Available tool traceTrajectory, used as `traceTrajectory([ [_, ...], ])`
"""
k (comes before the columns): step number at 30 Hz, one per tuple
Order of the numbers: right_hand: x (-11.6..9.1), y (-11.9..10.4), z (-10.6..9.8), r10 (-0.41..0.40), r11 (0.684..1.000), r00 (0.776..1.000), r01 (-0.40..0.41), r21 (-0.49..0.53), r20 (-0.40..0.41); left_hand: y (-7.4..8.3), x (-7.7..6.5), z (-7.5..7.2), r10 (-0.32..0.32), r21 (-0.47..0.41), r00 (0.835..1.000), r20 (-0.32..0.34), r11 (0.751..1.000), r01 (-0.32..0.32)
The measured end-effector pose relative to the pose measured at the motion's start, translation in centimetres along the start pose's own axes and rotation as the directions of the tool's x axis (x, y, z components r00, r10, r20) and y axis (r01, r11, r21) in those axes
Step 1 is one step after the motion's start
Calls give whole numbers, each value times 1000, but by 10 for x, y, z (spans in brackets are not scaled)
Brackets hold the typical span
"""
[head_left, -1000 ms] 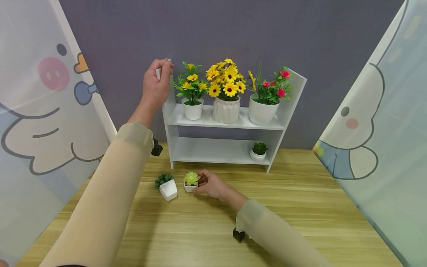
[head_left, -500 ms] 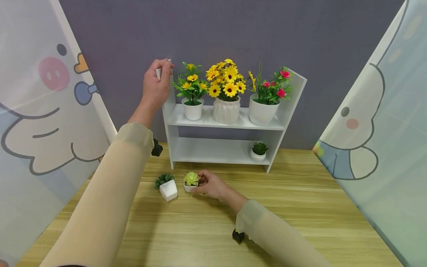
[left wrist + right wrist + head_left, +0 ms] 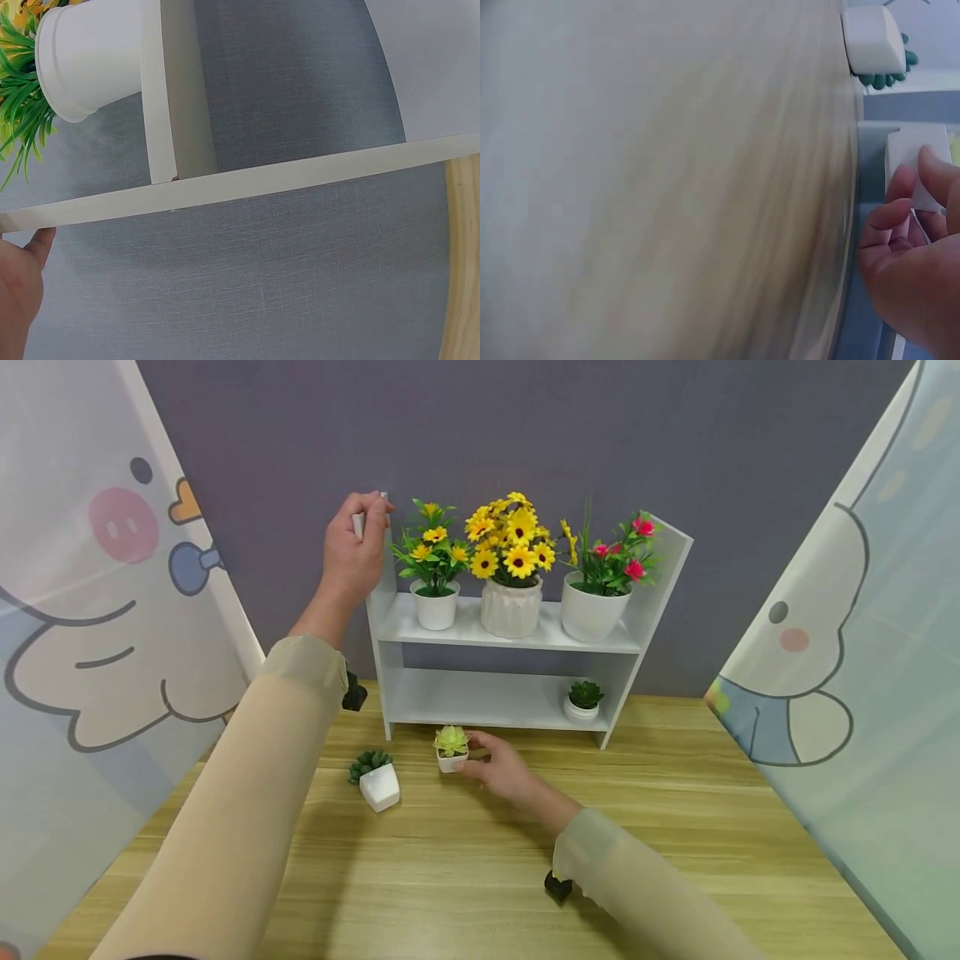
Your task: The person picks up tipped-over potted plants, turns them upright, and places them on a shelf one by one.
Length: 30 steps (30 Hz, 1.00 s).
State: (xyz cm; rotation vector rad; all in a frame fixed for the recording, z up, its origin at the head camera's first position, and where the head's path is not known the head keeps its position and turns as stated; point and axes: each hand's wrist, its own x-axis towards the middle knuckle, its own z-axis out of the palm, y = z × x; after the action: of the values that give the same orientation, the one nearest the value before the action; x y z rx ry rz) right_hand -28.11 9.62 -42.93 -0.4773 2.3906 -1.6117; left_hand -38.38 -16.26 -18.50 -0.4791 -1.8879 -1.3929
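Observation:
My left hand grips the top of the left side panel of a white two-tier shelf. In the left wrist view, part of that hand shows at the end of the side panel. Between thumb and fingers, my right hand pinches a small light-green potted succulent upright, just in front of the lower board. The right wrist view shows the thumb and curled fingers on its white pot. A dark-green potted succulent lies tipped over on the table to the left.
The upper board bears pots of yellow flowers, sunflower-like blooms and pink flowers. A small green succulent in a round white pot stands at the lower board's right end. Behind is a grey wall; the table is wooden.
My right hand has moved the light-green potted succulent up and to the right, toward the shelf. My left hand has stayed on the side panel.

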Motion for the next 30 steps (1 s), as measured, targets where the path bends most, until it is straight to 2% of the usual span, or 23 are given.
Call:
traceTrajectory([
  [8,5,4,-31,-6,1000,992,8,14,-130,-1,0,0,-1,10,1000,11,1000,1],
  [13,9,4,-49,-19,1000,985,20,7,-174,-3,1,-1,7,9,1000,9,1000,-7],
  [21,12,7,-64,18,999,978,-26,-35,-206,-2,1,-1,1,9,1000,14,1000,-1],
  [27,16,11,-68,46,999,977,-45,7,-207,-2,2,0,3,5,1000,12,1000,-3],
  [30,18,11,-69,44,999,978,-45,-4,-204,-1,2,0,0,6,1000,10,1000,0],
])
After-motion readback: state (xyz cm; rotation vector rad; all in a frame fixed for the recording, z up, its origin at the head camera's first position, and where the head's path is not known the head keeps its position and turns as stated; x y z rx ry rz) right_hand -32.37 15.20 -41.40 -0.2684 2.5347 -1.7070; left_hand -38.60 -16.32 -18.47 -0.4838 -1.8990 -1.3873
